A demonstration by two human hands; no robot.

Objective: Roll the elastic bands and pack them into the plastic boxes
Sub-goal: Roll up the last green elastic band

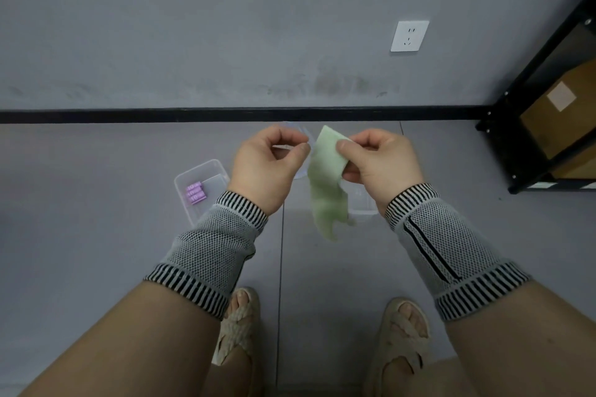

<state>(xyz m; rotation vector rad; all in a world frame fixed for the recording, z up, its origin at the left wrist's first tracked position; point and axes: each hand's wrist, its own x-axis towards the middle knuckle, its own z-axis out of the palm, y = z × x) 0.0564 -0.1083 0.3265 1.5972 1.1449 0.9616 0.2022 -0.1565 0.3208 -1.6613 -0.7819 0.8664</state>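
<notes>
At the bottom of the frame the person's sandalled feet [322,342] stand on the grey floor [96,203], with both forearms in knit wrist sleeves [209,255] reaching up toward mid-frame. There the right hand [377,161] pinches the top edge of a pale green elastic band [325,184], which hangs loose and twisted below it. The left hand [267,164] is just beside it, fingers curled, apparently gripping nothing. To roll well, the left hand should probably take the other top corner and flatten the strip before the first tight turn. Beyond, left of centre, a clear plastic box [193,177] holds purple rolls [194,194]; a second box [361,203] sits partly hidden behind the band.
</notes>
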